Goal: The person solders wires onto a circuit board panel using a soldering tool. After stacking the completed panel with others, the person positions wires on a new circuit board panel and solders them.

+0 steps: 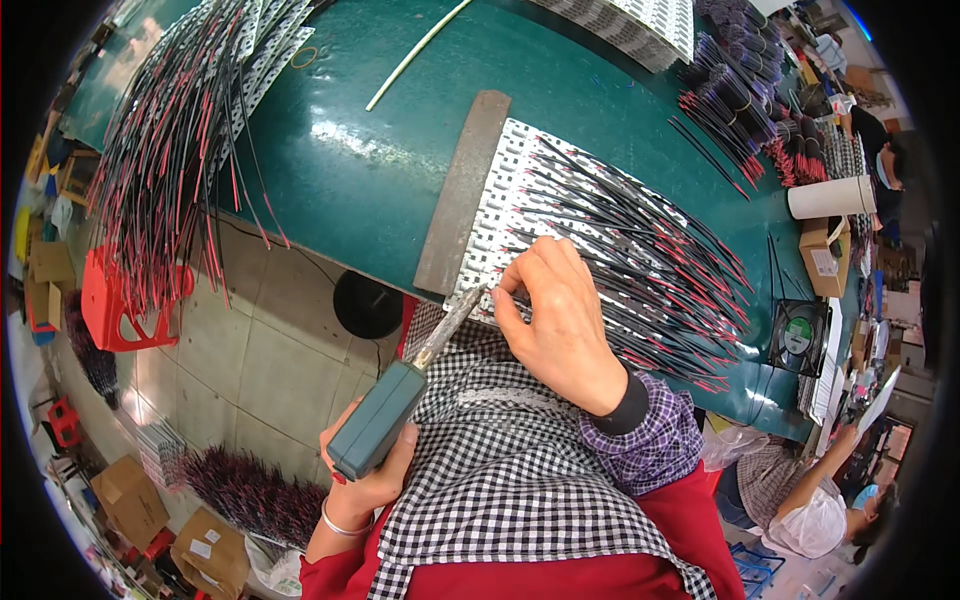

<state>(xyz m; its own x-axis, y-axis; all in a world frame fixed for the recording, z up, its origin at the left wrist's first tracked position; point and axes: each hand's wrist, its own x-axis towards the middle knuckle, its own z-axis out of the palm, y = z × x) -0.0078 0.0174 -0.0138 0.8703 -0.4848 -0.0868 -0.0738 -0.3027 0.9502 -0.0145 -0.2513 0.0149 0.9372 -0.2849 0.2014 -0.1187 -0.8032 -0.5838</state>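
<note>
One board [500,208] mid-frame on the desk [310,195], one iron [380,418] below.
Probably light and stiff, best taken by its edge; wires [655,262] likely springy. White, dark-speckled, black-and-red fringed. Left hand [370,485]: fingers around the iron's handle; right hand [560,320]: fingers bunched, pinch unclear.
</note>
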